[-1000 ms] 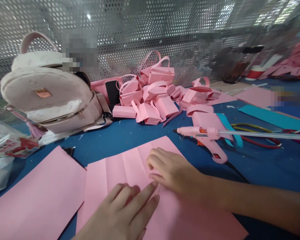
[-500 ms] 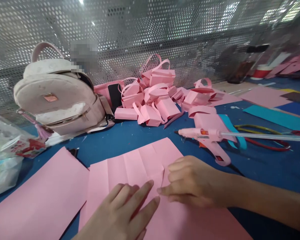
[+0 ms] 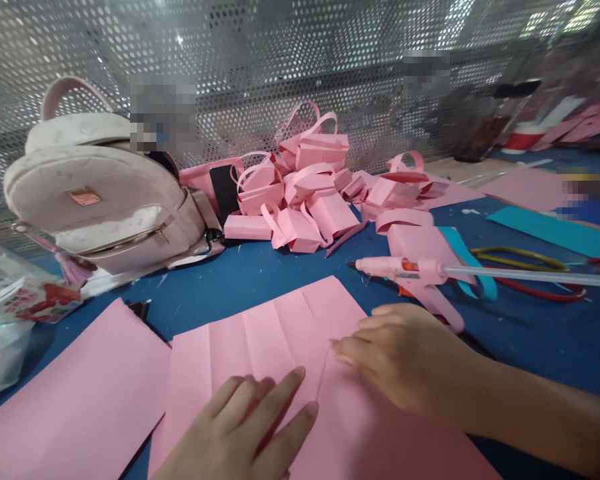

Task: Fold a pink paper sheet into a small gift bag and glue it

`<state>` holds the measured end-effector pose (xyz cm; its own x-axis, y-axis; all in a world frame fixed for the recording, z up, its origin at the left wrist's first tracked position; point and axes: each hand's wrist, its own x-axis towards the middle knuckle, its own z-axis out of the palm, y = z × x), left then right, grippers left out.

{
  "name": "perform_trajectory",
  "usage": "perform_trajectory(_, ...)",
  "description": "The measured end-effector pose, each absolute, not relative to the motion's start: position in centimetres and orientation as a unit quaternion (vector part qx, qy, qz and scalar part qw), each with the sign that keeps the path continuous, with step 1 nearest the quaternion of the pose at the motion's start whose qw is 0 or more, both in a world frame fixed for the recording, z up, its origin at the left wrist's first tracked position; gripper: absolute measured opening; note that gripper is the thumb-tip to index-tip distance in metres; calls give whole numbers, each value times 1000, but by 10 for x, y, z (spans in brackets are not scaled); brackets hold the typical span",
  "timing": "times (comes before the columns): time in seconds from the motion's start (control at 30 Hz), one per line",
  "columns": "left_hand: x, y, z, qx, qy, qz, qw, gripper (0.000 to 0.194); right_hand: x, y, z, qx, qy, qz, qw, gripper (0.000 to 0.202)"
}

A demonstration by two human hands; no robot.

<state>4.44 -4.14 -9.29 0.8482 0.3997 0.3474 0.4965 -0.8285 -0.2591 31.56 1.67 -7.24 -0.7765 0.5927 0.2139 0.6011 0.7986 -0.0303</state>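
A pink paper sheet (image 3: 230, 353) with several parallel creases lies before me on the blue table. My left hand (image 3: 253, 420) rests flat on it, open, fingers spread, the index fingertip beside a slanting crease. At the upper end of that crease, my right hand (image 3: 395, 350) is closed, its fingers together and the tips pinching the paper. Just beyond the right hand lies a pink hot glue gun (image 3: 405, 267) with a long clear glue stick in its back. A second, uncreased pink sheet (image 3: 75, 393) is at the left.
Several small pink paper bags (image 3: 305, 193) with handles are heaped at the back. A pale backpack (image 3: 100, 200) stands back left, a plastic bag (image 3: 3, 353) in front of it. Blue paper (image 3: 555, 230) and coiled cords (image 3: 525, 257) lie right. Perforated metal (image 3: 260, 73) closes the rear.
My right hand has slid up along the crease, and the small raised fold there now looks flatter. My left hand has barely moved. The view has shifted slightly.
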Motion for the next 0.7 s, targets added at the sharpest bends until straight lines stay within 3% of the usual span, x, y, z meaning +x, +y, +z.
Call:
perform_trajectory(0.33, 46, -47, -88, -957, -244, -91, 130, 40, 309, 11, -76, -240, -947, -63, 203, 31)
perform_trajectory(0.7, 42, -48, -94, -957, -264, -83, 84, 39, 307, -2, -77, -127, -983, 98, 92, 29)
